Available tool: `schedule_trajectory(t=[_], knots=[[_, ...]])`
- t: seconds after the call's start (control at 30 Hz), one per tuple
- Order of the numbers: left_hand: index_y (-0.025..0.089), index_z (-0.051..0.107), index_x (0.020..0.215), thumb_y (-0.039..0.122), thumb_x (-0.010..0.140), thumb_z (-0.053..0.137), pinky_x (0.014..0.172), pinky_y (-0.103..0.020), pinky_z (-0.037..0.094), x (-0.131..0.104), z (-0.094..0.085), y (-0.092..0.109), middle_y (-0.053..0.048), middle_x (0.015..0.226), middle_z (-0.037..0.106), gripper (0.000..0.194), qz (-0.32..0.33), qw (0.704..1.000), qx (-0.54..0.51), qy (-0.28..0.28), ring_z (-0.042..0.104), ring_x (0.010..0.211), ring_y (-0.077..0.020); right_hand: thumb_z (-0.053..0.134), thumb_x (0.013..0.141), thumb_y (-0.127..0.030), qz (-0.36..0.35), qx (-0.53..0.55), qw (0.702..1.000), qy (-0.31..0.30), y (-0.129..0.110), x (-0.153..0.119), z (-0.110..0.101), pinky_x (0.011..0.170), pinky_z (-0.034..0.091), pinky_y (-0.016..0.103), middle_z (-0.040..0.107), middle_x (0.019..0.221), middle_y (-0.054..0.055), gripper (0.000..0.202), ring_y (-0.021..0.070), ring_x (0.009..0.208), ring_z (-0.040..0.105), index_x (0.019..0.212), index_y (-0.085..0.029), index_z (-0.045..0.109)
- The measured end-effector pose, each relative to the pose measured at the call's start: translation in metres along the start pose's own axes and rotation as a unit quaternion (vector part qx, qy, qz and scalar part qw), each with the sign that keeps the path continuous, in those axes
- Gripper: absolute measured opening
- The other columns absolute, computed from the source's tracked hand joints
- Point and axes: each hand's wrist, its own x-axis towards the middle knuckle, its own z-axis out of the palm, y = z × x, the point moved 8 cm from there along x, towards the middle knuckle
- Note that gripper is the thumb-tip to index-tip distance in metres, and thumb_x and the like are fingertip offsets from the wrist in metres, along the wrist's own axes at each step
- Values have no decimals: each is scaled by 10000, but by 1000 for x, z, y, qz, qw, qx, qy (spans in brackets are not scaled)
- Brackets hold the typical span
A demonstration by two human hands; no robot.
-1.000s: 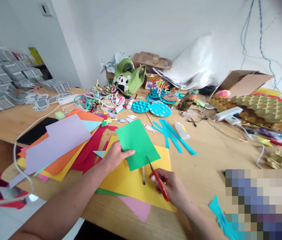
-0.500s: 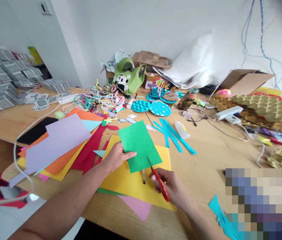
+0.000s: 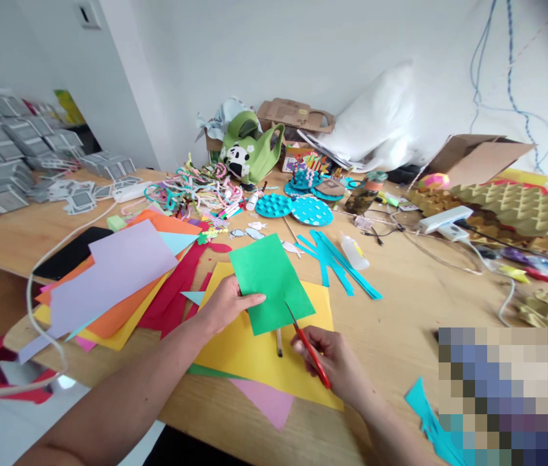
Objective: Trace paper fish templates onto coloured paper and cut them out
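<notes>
A green sheet of paper (image 3: 274,275) is held up over the table, pinched at its lower left edge by my left hand (image 3: 228,303). My right hand (image 3: 325,353) grips red-handled scissors (image 3: 313,358), whose blades lie at the sheet's lower right part. Whether the blades are open cannot be made out. Beneath both hands lies a yellow sheet (image 3: 244,349), with a thin dark-tipped stick (image 3: 279,343) on it. A pink paper piece (image 3: 268,398) and a green edge stick out from under the yellow sheet.
Coloured papers (image 3: 113,272) are piled at the left. Blue strips (image 3: 329,259), a glue bottle (image 3: 354,251) and blue discs (image 3: 311,211) lie beyond the hands. Farther back are pipe cleaners (image 3: 196,188) and a green panda bag (image 3: 254,152). Egg trays (image 3: 501,207) and cables are at the right.
The scissors and my right hand have shifted very slightly at the lower right of the green sheet. My left hand and the sheet look almost unmoved.
</notes>
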Motion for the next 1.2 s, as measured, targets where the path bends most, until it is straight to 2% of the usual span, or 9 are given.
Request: schedule_trajectory(t=[0.67, 1.2], knots=[[127, 653, 1122, 304, 695, 777, 950, -408, 481, -1, 3, -4, -110, 1125, 697, 479, -9, 1000, 9, -12, 613, 1118, -295, 576, 749, -642, -4, 22, 1000, -12, -8, -1, 2, 434, 317, 219, 501, 504, -17, 479, 90, 446, 431, 653, -180, 493], [129, 667, 1100, 324, 674, 794, 960, -414, 475, -2, 4, -3, -114, 1123, 697, 486, -13, 1000, -4, -10, 625, 1095, -292, 571, 779, -590, 4, -1, 1000, 24, 0, 0, 0, 451, 314, 226, 487, 488, -27, 435, 94, 448, 422, 630, -192, 480]])
